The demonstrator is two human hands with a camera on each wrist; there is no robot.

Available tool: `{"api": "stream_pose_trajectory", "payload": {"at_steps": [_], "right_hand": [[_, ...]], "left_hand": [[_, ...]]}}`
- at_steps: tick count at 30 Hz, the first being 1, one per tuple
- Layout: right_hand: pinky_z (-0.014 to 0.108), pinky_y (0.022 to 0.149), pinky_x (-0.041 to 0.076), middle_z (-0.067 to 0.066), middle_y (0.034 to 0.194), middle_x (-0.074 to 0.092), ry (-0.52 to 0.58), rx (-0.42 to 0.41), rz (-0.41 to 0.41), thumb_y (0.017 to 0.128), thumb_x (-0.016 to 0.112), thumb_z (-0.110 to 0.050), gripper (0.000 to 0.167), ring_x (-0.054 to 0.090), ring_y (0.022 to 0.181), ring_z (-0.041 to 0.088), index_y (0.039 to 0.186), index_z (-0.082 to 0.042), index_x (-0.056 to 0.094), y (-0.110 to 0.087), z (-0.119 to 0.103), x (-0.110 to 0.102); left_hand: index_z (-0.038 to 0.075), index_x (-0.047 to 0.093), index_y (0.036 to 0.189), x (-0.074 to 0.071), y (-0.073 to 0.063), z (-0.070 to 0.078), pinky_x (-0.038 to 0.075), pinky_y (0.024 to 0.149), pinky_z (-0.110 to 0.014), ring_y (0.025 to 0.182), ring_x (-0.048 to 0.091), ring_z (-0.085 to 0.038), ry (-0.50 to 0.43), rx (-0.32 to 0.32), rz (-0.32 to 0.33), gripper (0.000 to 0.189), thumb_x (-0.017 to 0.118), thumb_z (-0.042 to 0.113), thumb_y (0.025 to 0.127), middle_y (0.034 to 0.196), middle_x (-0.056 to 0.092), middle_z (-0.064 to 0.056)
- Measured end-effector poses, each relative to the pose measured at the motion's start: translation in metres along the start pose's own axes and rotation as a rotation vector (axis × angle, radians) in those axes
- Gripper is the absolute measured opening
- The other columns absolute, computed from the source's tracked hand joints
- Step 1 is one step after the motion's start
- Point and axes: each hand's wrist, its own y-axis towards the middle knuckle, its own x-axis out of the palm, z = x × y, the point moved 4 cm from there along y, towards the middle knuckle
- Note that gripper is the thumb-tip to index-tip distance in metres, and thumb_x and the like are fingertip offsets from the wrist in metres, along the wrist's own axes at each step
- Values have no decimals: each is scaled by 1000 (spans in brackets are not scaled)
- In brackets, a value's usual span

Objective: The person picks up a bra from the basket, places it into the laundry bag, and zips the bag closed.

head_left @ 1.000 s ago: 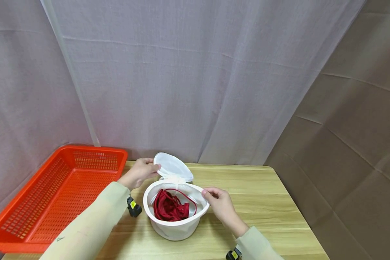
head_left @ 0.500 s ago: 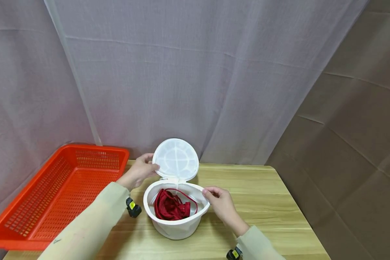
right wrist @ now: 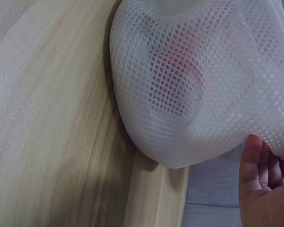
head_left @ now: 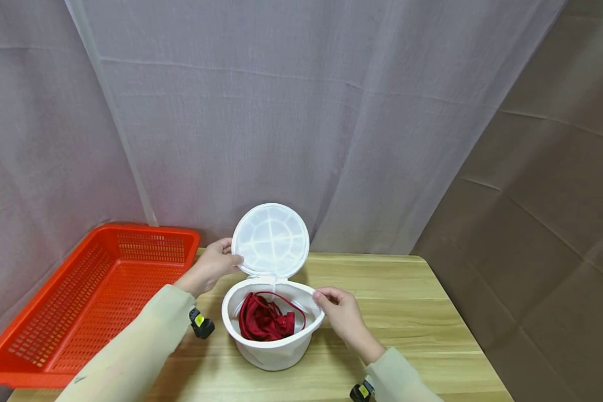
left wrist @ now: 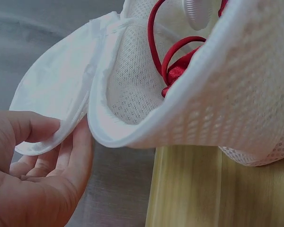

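Note:
A white mesh laundry bag (head_left: 273, 357) stands on the wooden table with its round lid (head_left: 271, 240) raised upright at the back. My left hand (head_left: 212, 265) pinches the lid's left edge between thumb and fingers, as the left wrist view also shows. On the bag's right side my right hand (head_left: 343, 319) pinches the rim, pulling it slightly outward. Inside lies a crumpled dark red satin garment (head_left: 263, 319) with thin straps. Through the mesh wall (right wrist: 180, 94) in the right wrist view, the red shows faintly.
A red plastic basket (head_left: 115, 301) with slotted walls stands left of the bag, beside my left forearm. The wooden table (head_left: 407, 324) extends to the right. A grey curtain (head_left: 261, 111) hangs behind, and a brown one (head_left: 548, 212) closes off the right side.
My left hand has swung the lid from tilted and partly edge-on to upright, facing me, and moved slightly left. My right hand keeps its place on the rim.

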Motion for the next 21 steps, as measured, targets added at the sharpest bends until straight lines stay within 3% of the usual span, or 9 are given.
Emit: {"api": "stream_pose_trajectory", "payload": {"at_steps": [21], "right_hand": [[23,66,49,13,88,67,25,2,-13,92,65,-8,17,57,79,16,100,6,70,-1,-3,1]], "left_hand": [[-11,42,132,-5,-14,5,54,83,-37,96,62,-27,-3,104,-37,43,52,-9,90,121,55,-30]]}}
